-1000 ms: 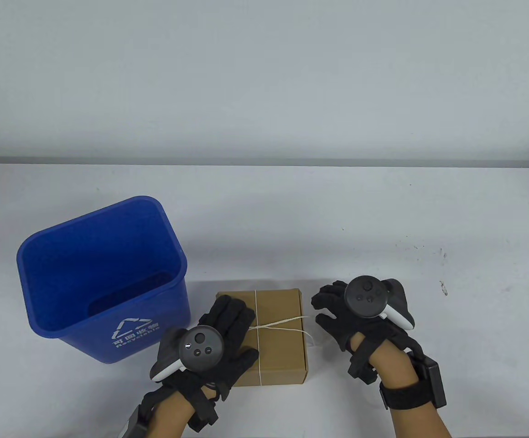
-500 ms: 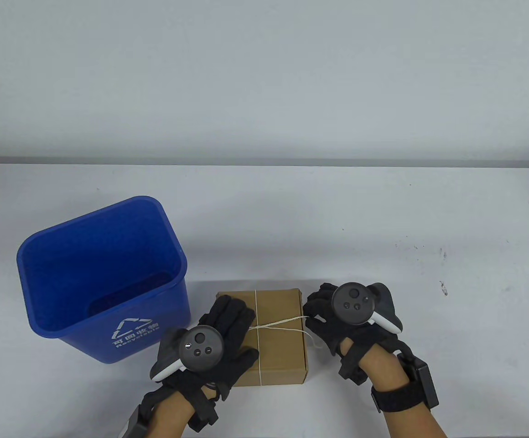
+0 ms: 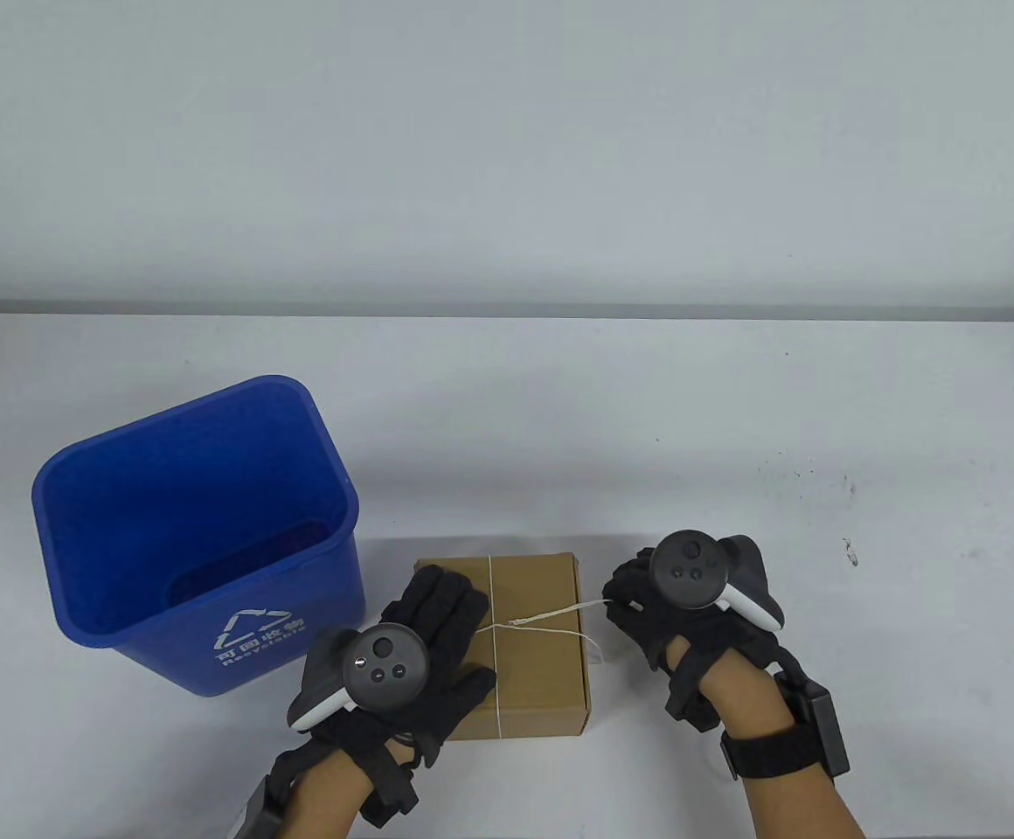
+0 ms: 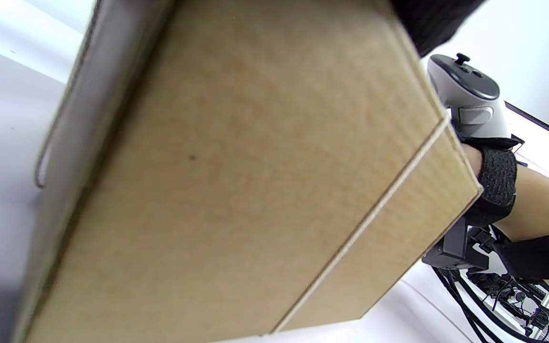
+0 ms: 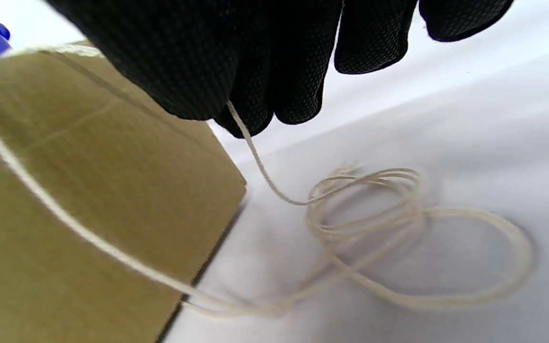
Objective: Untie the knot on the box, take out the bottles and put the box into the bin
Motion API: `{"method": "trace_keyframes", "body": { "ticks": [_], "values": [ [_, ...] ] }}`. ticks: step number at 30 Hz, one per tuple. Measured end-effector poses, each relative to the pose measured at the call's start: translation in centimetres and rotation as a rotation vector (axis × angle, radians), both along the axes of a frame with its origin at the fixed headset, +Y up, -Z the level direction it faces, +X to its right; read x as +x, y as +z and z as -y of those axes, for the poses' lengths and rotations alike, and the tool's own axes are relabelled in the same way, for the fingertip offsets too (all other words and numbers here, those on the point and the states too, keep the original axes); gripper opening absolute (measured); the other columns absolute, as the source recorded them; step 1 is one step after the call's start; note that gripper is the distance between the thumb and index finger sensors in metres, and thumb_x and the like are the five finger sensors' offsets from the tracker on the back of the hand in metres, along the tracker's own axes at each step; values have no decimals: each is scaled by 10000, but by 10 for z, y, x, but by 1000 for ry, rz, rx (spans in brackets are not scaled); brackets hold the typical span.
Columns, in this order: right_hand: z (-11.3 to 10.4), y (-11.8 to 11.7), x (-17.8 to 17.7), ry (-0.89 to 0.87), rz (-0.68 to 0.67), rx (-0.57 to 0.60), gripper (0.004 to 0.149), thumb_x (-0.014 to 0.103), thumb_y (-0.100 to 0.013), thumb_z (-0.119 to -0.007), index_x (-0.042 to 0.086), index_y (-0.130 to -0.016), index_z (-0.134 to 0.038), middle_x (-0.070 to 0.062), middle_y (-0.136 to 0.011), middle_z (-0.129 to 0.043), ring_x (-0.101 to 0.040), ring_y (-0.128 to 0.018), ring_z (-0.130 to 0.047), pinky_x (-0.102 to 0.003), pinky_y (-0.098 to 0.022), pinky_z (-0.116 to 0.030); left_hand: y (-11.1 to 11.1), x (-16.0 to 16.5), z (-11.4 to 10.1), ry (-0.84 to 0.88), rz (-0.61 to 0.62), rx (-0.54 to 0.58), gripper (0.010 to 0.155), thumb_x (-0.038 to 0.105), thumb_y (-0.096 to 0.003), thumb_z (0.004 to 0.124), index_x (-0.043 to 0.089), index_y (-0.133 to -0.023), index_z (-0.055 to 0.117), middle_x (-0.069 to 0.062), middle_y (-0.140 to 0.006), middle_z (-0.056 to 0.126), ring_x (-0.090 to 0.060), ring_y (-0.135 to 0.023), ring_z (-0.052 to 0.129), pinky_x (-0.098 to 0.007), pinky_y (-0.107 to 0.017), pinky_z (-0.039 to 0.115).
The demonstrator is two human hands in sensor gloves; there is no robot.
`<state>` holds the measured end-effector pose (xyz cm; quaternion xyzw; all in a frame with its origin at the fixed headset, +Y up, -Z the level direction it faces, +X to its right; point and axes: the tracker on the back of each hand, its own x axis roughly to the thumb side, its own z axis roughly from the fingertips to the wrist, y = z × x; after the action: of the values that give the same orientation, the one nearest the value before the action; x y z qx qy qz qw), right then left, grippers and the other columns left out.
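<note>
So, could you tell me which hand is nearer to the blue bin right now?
Left. The left hand rests on the box just beside the blue bin; the right hand is beyond the box's far side, pinching the string.

Both hands, left and right, wear black textured gloves. A grey-and-white round-faced tracker is strapped to each; black wrist straps carry black boxes.

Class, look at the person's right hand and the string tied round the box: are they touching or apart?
Touching. In the right wrist view, the string comes out from between the pinching fingertips of the right hand; the table view shows it leading to the box.
</note>
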<state>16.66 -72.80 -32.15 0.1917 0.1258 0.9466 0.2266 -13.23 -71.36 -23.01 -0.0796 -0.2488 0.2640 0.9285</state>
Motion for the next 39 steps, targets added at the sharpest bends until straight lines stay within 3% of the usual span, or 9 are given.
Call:
{"method": "trace_keyframes", "body": {
  "ticks": [20,29,34,39],
  "values": [
    [10,-13,39,134,184,-61,409,285,-472,-789,86,-827,-831,-139,-950,-731,-535,-933,-579,-710,-620,-485,0,-1,0,-2,0,1,825,545,-519,653,200,-1161,268,-45,-1188,147,-394,-1119,33,-743,-740,267],
    [-13,-5,35,44,179,21,502,311,-476,-778,62,-911,-752,-172,-1006,-641,-542,-941,-543,-710,-620,-474,0,-1,0,-1,1,0,823,543,-519,654,200,-1161,269,-48,-1188,146,-394,-1119,34,-743,-740,267],
    [-34,9,15,-88,97,124,535,341,-481,-766,54,-931,-722,-183,-1017,-613,-546,-942,-533,-711,-619,-471,0,-1,1,2,1,-3,824,542,-519,656,200,-1162,269,-42,-1189,146,-394,-1119,32,-743,-741,267],
    [-51,36,-23,-202,-92,200,599,369,-487,-754,56,-985,-639,-195,-1056,-525,-550,-952,-504,-713,-622,-462,0,0,0,-1,1,-3,824,542,-520,654,200,-1162,267,-48,-1189,144,-397,-1119,31,-743,-741,266]
  ]
}}
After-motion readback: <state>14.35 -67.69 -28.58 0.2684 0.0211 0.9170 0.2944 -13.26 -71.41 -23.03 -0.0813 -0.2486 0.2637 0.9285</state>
